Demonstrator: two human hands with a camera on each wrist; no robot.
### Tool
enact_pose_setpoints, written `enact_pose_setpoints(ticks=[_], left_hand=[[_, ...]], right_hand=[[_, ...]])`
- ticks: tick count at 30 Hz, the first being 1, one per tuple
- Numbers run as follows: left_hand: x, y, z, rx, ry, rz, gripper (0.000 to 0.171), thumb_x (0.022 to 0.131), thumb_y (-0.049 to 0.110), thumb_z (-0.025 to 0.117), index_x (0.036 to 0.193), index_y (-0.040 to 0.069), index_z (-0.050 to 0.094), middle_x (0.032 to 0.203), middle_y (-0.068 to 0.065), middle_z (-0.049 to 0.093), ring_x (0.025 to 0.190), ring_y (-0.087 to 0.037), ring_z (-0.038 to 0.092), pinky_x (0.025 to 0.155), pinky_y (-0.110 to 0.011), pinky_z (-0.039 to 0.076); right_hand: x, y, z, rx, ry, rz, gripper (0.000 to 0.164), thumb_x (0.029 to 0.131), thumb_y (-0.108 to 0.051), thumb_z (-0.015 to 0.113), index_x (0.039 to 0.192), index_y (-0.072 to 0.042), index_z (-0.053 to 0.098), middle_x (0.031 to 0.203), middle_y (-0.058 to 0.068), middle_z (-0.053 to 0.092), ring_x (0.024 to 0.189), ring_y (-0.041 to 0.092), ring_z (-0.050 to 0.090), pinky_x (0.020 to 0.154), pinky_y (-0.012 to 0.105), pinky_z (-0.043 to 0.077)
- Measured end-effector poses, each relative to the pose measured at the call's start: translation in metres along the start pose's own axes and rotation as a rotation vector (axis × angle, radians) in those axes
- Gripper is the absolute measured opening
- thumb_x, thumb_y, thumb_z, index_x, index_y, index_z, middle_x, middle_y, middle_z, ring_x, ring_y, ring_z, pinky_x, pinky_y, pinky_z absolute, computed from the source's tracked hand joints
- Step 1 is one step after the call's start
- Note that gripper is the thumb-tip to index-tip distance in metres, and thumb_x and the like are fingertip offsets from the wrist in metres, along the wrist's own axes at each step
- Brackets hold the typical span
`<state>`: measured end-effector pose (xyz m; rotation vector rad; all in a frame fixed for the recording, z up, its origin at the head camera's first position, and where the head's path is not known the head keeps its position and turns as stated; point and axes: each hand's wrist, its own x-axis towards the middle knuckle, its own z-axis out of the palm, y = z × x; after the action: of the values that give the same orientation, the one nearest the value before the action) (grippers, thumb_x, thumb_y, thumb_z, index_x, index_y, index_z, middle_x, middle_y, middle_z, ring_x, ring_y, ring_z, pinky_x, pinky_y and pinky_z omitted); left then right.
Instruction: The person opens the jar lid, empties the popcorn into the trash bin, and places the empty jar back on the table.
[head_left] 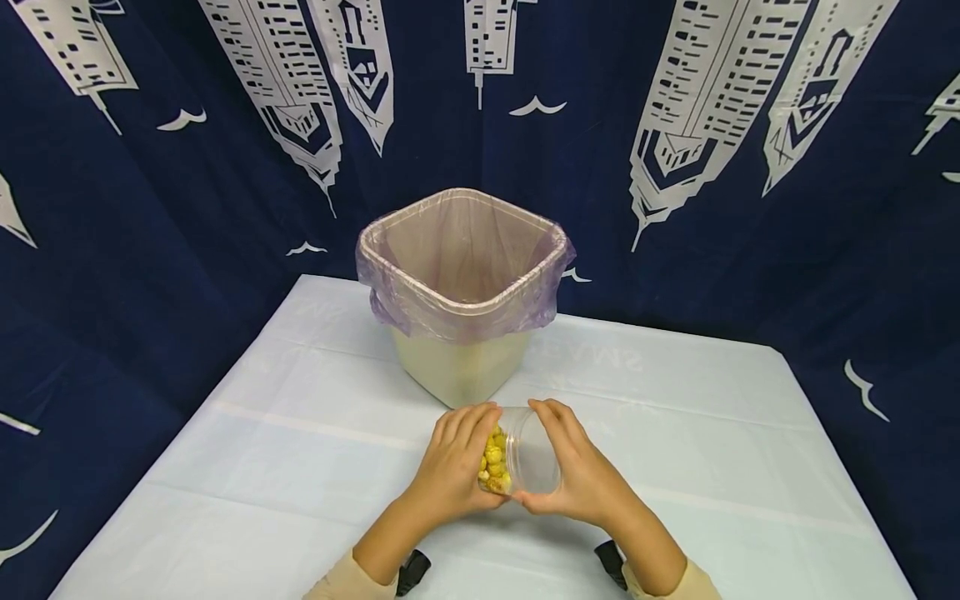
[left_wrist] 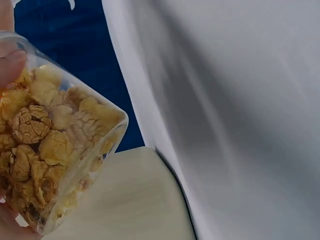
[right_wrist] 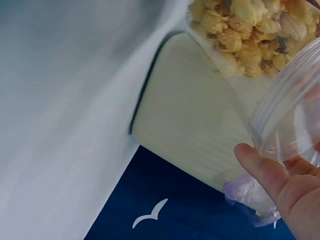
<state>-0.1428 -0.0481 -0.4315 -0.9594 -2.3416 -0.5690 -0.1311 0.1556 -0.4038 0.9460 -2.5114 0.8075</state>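
A clear plastic jar of yellow and brown popcorn lies tipped on its side above the near part of the table. My left hand grips the jar's body, fingers over the top and thumb below. Around the clear, ridged lid at the jar's right end curls my right hand. In the head view the lid lines up with the jar's mouth. The popcorn is gathered in the left half, partly hidden by my left fingers.
Just beyond the jar stands a cream bin with a thin purple bag folded over its rim. A white cloth covers the table. Behind it hangs a dark blue curtain with white building prints.
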Motion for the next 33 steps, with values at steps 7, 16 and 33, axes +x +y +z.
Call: enact_pose_setpoints(ticks=[7, 16, 33], left_hand=[[0.000, -0.002, -0.003, 0.009, -0.033, 0.023, 0.099, 0.045, 0.044, 0.082, 0.127, 0.005, 0.041, 0.126, -0.009, 0.043, 0.114, -0.025, 0.038, 0.097, -0.041, 0.025], [0.002, -0.004, -0.007, 0.012, -0.060, 0.038, 0.101, 0.042, 0.042, 0.082, 0.127, 0.008, 0.040, 0.125, -0.007, 0.044, 0.113, -0.025, 0.038, 0.095, -0.042, 0.026], [0.001, -0.003, -0.012, -0.044, -0.226, 0.004, 0.102, 0.046, 0.043, 0.083, 0.131, 0.010, 0.038, 0.127, -0.005, 0.046, 0.117, -0.023, 0.038, 0.096, -0.040, 0.028]], right_hand=[[-0.003, -0.002, 0.003, -0.028, -0.012, -0.019, 0.096, 0.057, -0.047, 0.077, 0.135, -0.012, 0.034, 0.123, 0.013, 0.036, 0.096, 0.024, 0.049, 0.070, 0.037, 0.049], [-0.005, 0.000, 0.004, -0.038, -0.016, -0.079, 0.096, 0.059, -0.049, 0.075, 0.137, -0.012, 0.032, 0.125, 0.017, 0.034, 0.094, 0.025, 0.050, 0.066, 0.034, 0.050], [-0.004, -0.003, 0.000, -0.154, -0.128, -0.260, 0.087, 0.054, -0.037, 0.080, 0.130, -0.017, 0.042, 0.133, 0.018, 0.028, 0.122, 0.037, 0.031, 0.077, 0.042, 0.048]])
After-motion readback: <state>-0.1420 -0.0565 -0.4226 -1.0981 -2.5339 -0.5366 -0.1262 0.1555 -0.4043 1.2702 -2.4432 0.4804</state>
